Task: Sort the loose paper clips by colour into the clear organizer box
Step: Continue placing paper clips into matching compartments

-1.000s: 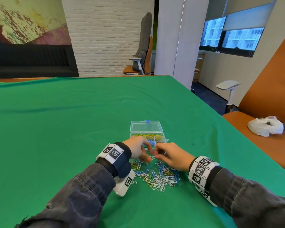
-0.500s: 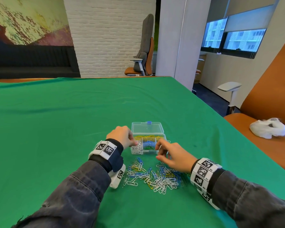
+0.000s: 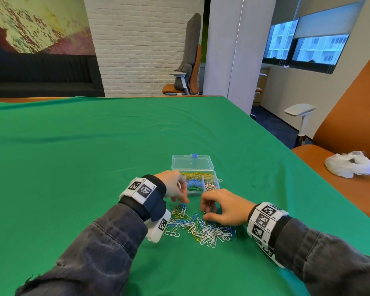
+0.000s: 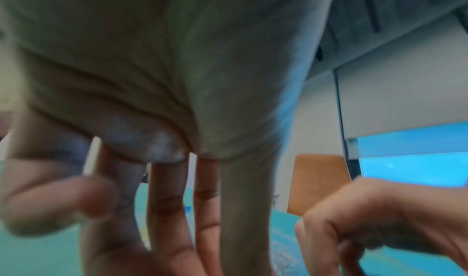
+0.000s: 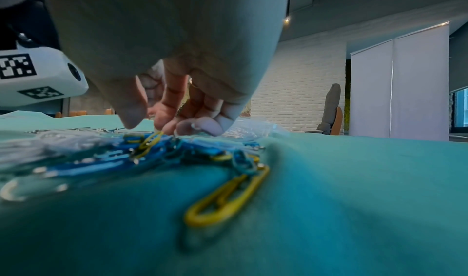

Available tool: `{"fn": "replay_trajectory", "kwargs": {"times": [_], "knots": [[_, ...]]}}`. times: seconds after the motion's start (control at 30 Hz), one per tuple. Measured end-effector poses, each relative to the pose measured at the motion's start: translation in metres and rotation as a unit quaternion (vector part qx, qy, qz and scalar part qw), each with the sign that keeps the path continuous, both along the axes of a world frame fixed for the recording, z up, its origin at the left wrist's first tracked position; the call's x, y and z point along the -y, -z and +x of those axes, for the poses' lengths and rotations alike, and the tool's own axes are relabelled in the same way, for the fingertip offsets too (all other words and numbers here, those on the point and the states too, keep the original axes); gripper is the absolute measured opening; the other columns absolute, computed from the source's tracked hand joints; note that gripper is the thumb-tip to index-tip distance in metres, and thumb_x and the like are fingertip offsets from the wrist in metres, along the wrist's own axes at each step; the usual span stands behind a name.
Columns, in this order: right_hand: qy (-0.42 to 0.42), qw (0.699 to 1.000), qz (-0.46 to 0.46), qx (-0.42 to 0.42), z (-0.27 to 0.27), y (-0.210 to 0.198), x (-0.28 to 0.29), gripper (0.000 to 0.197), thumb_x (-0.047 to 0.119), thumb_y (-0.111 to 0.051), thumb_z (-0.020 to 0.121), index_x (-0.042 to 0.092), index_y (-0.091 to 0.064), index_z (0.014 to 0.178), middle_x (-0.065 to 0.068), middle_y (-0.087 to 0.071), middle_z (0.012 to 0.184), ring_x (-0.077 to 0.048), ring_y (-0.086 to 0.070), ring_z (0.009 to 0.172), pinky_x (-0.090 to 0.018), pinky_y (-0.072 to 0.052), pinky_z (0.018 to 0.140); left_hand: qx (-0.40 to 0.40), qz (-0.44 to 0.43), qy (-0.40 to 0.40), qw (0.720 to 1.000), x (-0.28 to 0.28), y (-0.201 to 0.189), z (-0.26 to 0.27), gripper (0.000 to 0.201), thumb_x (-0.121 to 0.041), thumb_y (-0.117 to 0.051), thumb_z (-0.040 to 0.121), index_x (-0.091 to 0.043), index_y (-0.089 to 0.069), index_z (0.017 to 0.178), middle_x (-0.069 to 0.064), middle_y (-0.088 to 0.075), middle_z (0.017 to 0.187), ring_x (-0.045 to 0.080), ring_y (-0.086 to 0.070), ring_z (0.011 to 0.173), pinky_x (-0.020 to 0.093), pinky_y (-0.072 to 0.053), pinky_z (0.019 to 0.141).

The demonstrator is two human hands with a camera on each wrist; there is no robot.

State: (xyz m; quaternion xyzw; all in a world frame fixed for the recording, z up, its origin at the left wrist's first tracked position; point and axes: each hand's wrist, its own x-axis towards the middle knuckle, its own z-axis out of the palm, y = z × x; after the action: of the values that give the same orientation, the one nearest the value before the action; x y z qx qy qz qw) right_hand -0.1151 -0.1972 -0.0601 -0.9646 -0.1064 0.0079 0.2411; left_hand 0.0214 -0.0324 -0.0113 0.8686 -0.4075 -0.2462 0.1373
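Observation:
The clear organizer box (image 3: 215, 180) stands open on the green cloth, its lid (image 3: 192, 163) laid back; its compartments hold yellow, blue, green and silver clips. A loose pile of paper clips (image 3: 203, 228) lies just in front of it. My left hand (image 3: 185, 201) hangs over the pile's far left edge, and the left wrist view shows its fingers (image 4: 167, 210) straight and the thumb apart. My right hand (image 3: 207, 213) curls down onto the pile. In the right wrist view its fingertips (image 5: 164, 126) meet a yellow clip (image 5: 150, 140) that tilts up from the blue ones.
The green cloth (image 3: 73, 167) covers the whole table. An orange chair (image 3: 350, 167) with a white bag (image 3: 348, 166) on its seat stands past the right edge. A single yellow clip (image 5: 228, 198) lies apart, close to my right wrist.
Both hands have drawn back from the organizer box to the loose pile. The left hand came from the box's left side, the right from its front edge.

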Motion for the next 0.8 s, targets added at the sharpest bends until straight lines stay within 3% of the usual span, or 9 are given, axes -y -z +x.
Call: {"fn": "replay_trajectory", "kwargs": {"times": [0.13,0.27,0.4,0.5,0.6,0.7,0.8], "knots": [[0.031,0.998,-0.05,0.035,0.002,0.002,0.003,0.011,0.028,-0.064,0.088,0.02,-0.056,0.092,0.008,-0.057,0.087,0.003,-0.047,0.073,-0.022,-0.043,0.071,0.093,0.107,-0.014,0.99,0.005,0.002,-0.013,0.038,-0.038,-0.079,0.077,-0.008,-0.067,0.097,0.003,-0.068,0.088,0.018,-0.063,0.075,0.031,-0.053,0.075],[0.074,0.994,-0.084,0.01,0.003,0.004,0.004,0.018,0.036,-0.063,0.088,0.021,-0.054,0.093,0.004,-0.055,0.094,-0.009,-0.052,0.085,-0.028,-0.047,0.079,0.115,0.151,-0.012,0.982,0.008,0.011,-0.023,0.052,-0.045,-0.079,0.073,-0.006,-0.064,0.105,0.005,-0.07,0.102,0.022,-0.067,0.094,0.035,-0.056,0.083],[0.073,0.994,-0.081,-0.017,0.003,0.002,0.003,0.011,0.03,-0.064,0.089,0.022,-0.056,0.088,0.006,-0.053,0.094,-0.011,-0.054,0.087,-0.025,-0.046,0.081,0.059,0.123,0.003,0.991,0.011,0.014,-0.024,0.025,-0.025,-0.081,0.076,-0.012,-0.071,0.094,0.003,-0.072,0.103,0.016,-0.063,0.087,0.027,-0.049,0.073],[0.063,0.994,-0.086,-0.026,0.004,0.003,0.002,0.009,0.026,-0.06,0.092,0.023,-0.053,0.087,0.006,-0.05,0.094,-0.013,-0.053,0.088,-0.026,-0.045,0.08,0.045,0.109,0.026,0.993,0.01,0.011,-0.024,0.011,-0.019,-0.078,0.08,-0.018,-0.07,0.087,0.0,-0.07,0.097,0.013,-0.058,0.084,0.027,-0.047,0.073],[0.058,0.996,-0.072,-0.008,0.004,0.003,0.0,0.01,0.023,-0.054,0.095,0.022,-0.048,0.088,0.006,-0.051,0.091,-0.014,-0.051,0.084,-0.026,-0.044,0.078,0.037,0.066,0.039,0.996,0.01,0.007,-0.023,0.01,-0.014,-0.072,0.085,-0.015,-0.07,0.095,0.002,-0.067,0.097,0.014,-0.056,0.084,0.031,-0.05,0.081],[0.064,0.997,-0.02,0.034,0.005,0.001,0.0,0.01,0.019,-0.053,0.096,0.021,-0.047,0.089,0.007,-0.056,0.083,-0.01,-0.052,0.073,-0.021,-0.044,0.069,-0.007,0.014,0.038,0.999,0.01,0.003,-0.021,0.009,-0.011,-0.066,0.09,-0.018,-0.062,0.084,0.004,-0.072,0.093,0.011,-0.06,0.071,0.03,-0.051,0.079],[0.08,0.994,0.015,0.068,0.005,-0.002,0.001,0.005,0.017,-0.06,0.093,0.018,-0.057,0.089,0.005,-0.063,0.08,-0.007,-0.058,0.072,-0.017,-0.048,0.069,-0.044,-0.007,0.036,0.998,0.009,0.001,-0.019,0.016,-0.016,-0.07,0.088,-0.02,-0.057,0.078,-0.004,-0.07,0.076,0.009,-0.061,0.065,0.029,-0.051,0.081]]}}
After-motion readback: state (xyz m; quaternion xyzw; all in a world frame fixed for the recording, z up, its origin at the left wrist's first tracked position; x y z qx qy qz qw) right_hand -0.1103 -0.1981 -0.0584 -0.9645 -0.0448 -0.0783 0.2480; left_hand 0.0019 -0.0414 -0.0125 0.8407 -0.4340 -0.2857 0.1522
